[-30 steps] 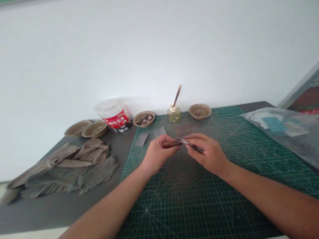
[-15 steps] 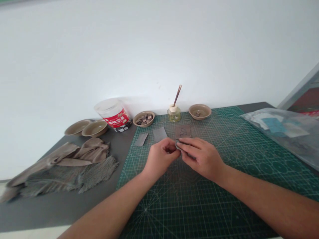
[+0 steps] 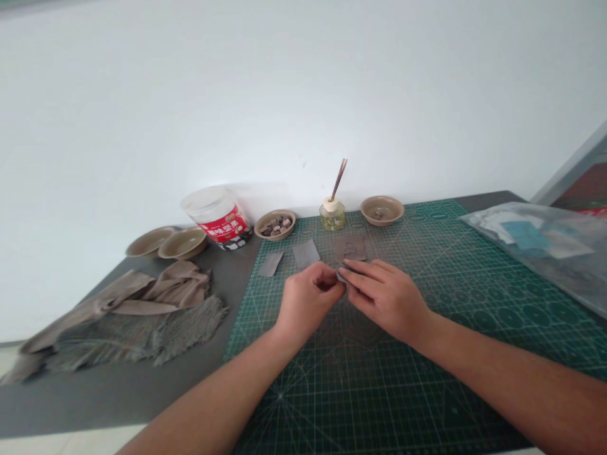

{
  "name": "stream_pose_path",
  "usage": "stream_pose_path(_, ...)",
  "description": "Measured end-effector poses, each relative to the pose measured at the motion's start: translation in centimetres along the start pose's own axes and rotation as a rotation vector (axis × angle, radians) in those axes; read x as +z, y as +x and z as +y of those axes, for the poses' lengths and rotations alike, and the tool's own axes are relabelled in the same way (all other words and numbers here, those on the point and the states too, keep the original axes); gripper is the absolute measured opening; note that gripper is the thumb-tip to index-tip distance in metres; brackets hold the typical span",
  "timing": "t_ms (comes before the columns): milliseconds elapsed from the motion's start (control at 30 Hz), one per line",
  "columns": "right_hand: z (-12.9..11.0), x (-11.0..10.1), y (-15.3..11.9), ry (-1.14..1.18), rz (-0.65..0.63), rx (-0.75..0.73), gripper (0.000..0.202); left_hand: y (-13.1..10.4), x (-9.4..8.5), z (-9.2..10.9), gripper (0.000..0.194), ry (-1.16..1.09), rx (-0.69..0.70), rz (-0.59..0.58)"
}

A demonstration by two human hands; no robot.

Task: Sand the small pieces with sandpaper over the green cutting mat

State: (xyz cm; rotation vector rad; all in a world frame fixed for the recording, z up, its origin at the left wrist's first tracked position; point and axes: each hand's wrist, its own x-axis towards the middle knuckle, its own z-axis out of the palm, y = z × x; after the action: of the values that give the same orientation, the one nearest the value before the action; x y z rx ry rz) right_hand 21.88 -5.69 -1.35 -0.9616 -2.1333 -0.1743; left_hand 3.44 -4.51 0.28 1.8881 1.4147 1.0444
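Observation:
Over the green cutting mat (image 3: 379,392), my left hand (image 3: 310,300) is closed in a pinch. My right hand (image 3: 385,294) meets it at the fingertips, its fingers pressed together around a small grey piece (image 3: 340,275). Most of that piece is hidden by the fingers, and whether the left hand pinches the same piece or another is too small to tell. Just beyond the hands lies a brown square (image 3: 351,248) with dark curved lines on it. Two grey sheets, a larger one (image 3: 306,253) and a smaller one (image 3: 270,264), lie flat to the left.
Along the wall stand a bowl of small blocks (image 3: 275,226), a reed diffuser (image 3: 332,215), a bowl (image 3: 382,211) with a small item inside, and a red-labelled tub (image 3: 218,218). Two bowls (image 3: 183,243) and crumpled cloths (image 3: 142,316) are left; a plastic bag (image 3: 535,240) is right.
The view has shifted slightly. A bit more of the grey piece shows between my fingertips, and both hands stay together in nearly the same place.

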Motion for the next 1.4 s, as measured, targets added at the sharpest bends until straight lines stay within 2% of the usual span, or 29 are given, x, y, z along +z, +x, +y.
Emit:
stream_pose_path(267, 0.2, 0.1, -0.1, -0.01, -0.006, 0.009, 0.031, 0.2, 0.2, -1.0, 0.01, -0.062, 0.001, 0.011)
stream_pose_path(433, 0.2, -0.1, 0.1, 0.029, 0.006, 0.026, 0.033, 0.2, 0.2, -1.0, 0.013, -0.077, 0.035, 0.026)
stream_pose_path(667, 0.0, -0.6, 0.4, 0.382, 0.059, 0.233, 0.027, -0.1, 0.4, -0.5, 0.017, -0.268, 0.059, 0.013)
stream_pose_path(800, 0.3, -0.6, 0.4, 0.458, 0.027, 0.316, 0.025, -0.2, 0.4, -0.5, 0.013, -0.212, 0.093, -0.008)
stream_pose_path(867, 0.3, -0.6, 0.4, 0.384, 0.059, 0.277, 0.025, -0.1, 0.3, -0.7, 0.014, -0.141, 0.078, 0.001)
stream_pose_path(933, 0.2, -0.5, 0.3, 0.269, 0.077, 0.163, 0.026, 0.1, 0.3, -0.9, 0.016, -0.084, 0.055, 0.013)
stream_pose_path(1033, 0.1, -0.2, 0.0, 0.145, 0.043, 0.034, 0.028, 0.2, 0.3, -0.9, 0.014, -0.095, 0.015, 0.005)
stream_pose_path(1200, 0.3, 0.1, -0.3, 0.065, 0.01, -0.02, 0.03, 0.3, 0.2, -0.6, 0.014, -0.109, 0.0, -0.008)
stream_pose_path(1400, 0.4, 0.0, -0.2, 0.059, 0.032, 0.012, 0.031, 0.3, 0.0, -0.8, 0.017, -0.097, 0.035, -0.026)
